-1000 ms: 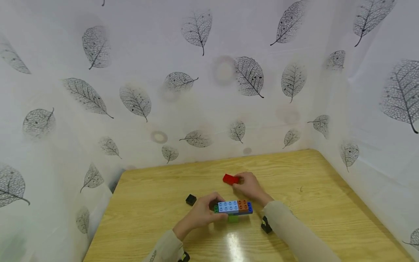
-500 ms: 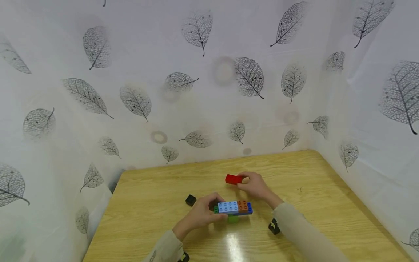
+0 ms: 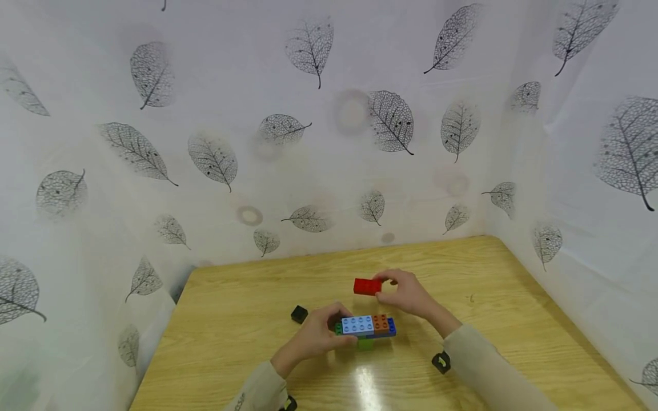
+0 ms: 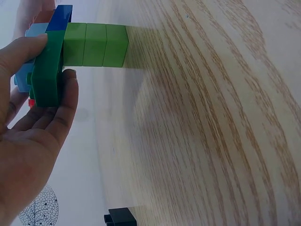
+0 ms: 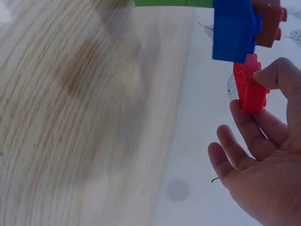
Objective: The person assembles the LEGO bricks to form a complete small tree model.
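A built toy-brick structure has a light green column of three bricks that appears to stand on the table. Across its top lie a dark green brick and a blue brick, with a light blue brick and an orange brick above them. My left hand grips the dark green end between thumb and fingers. Behind the structure, my right hand pinches one end of a red brick between thumb and fingers, held apart from the structure. Its ring and little fingers are loosely bent.
A small black brick sits on the wooden table, left of the structure and behind my left hand. A white curtain with leaf prints encloses the table's back and sides.
My right hand has shifted slightly right and toward me, and the red brick has turned until its long side lies nearly level. My left hand and the structure have stayed in place.
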`<state>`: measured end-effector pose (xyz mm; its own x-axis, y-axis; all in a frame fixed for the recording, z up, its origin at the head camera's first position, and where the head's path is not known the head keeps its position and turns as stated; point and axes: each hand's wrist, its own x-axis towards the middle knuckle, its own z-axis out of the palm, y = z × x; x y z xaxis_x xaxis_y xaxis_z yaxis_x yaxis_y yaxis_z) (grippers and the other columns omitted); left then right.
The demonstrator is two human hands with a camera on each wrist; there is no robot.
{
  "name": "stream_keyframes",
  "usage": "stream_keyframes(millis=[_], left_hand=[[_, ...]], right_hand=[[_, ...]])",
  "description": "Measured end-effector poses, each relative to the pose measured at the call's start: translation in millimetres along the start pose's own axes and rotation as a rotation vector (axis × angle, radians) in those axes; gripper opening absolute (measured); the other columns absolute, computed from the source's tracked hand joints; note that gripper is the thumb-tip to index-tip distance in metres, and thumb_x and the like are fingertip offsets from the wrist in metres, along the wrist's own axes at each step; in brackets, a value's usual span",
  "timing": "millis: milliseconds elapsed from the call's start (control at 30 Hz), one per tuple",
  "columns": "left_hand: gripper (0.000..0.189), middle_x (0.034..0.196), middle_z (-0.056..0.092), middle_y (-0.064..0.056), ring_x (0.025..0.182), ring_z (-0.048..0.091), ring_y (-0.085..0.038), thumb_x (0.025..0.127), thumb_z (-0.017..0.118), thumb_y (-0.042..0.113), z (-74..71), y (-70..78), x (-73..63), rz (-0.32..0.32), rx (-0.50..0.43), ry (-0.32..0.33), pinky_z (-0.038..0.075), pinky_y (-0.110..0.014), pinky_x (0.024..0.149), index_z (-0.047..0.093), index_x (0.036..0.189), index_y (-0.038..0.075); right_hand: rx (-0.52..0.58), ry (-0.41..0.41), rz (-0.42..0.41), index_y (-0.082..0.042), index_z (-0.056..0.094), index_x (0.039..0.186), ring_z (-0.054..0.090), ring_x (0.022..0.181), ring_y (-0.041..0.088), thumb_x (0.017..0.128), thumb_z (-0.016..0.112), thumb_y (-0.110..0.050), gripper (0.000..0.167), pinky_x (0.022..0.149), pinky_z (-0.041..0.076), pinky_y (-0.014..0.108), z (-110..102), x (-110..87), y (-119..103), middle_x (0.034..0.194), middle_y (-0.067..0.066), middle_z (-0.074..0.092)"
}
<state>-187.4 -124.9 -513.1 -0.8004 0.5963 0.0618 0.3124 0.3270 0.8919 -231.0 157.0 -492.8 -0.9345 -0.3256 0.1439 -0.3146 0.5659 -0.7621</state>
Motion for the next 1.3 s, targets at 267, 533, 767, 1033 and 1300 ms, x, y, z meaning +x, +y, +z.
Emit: stream_keyframes(millis=[267, 533, 767, 1033, 1300], left_hand=[[0.036, 0.112, 0.072, -0.001, 0.092, 0.065, -0.005, 0.090, 0.086, 0.026, 0.7, -1.9, -0.1, -0.002, -0.001, 0.005, 0.056, -0.022, 0.081, 0.067, 0.120, 0.021], [0.035, 0.112, 0.072, -0.004, 0.091, 0.064, -0.004, 0.091, 0.085, 0.024, 1.1, -2.5, -0.3, 0.011, 0.008, 0.005, 0.055, -0.021, 0.079, 0.067, 0.120, 0.017], [0.035, 0.112, 0.072, -0.005, 0.089, 0.065, -0.004, 0.091, 0.085, 0.023, 1.2, -2.6, -0.6, 0.013, -0.020, -0.004, 0.056, -0.022, 0.076, 0.067, 0.121, 0.016], [0.035, 0.113, 0.073, -0.005, 0.090, 0.066, -0.002, 0.092, 0.084, 0.022, 1.2, -3.9, -1.0, 0.033, -0.010, -0.007, 0.057, -0.022, 0.076, 0.067, 0.122, 0.016], [0.035, 0.113, 0.073, -0.005, 0.091, 0.065, -0.003, 0.092, 0.084, 0.021, 1.4, -4.9, -0.2, 0.047, 0.002, -0.005, 0.056, -0.021, 0.078, 0.067, 0.122, 0.015]], right_hand=[[0.016, -0.044, -0.016, -0.013, 0.074, 0.124, 0.065, 0.115, 0.032, 0.090, 0.078, -0.021, 0.036, 0.100, 0.052, 0.057, -4.8, -16.6, -18.6, 0.123, 0.003, 0.073], [-0.036, -0.054, -0.059, -0.017, 0.074, 0.122, 0.066, 0.111, 0.024, 0.089, 0.079, -0.021, 0.033, 0.097, 0.055, 0.048, -5.9, -31.1, -27.1, 0.121, -0.002, 0.073], [-0.021, -0.087, -0.111, -0.022, 0.074, 0.119, 0.065, 0.109, 0.016, 0.089, 0.079, -0.019, 0.031, 0.095, 0.054, 0.038, -6.7, -41.5, -31.6, 0.119, -0.006, 0.073], [0.027, -0.162, -0.130, -0.026, 0.073, 0.121, 0.062, 0.109, 0.012, 0.091, 0.081, -0.022, 0.031, 0.096, 0.051, 0.035, -3.5, -49.4, -31.8, 0.120, -0.009, 0.072], [0.034, -0.178, -0.148, -0.023, 0.072, 0.125, 0.063, 0.109, 0.016, 0.092, 0.080, -0.024, 0.034, 0.095, 0.052, 0.039, -3.1, -51.9, -33.9, 0.120, -0.008, 0.072]])
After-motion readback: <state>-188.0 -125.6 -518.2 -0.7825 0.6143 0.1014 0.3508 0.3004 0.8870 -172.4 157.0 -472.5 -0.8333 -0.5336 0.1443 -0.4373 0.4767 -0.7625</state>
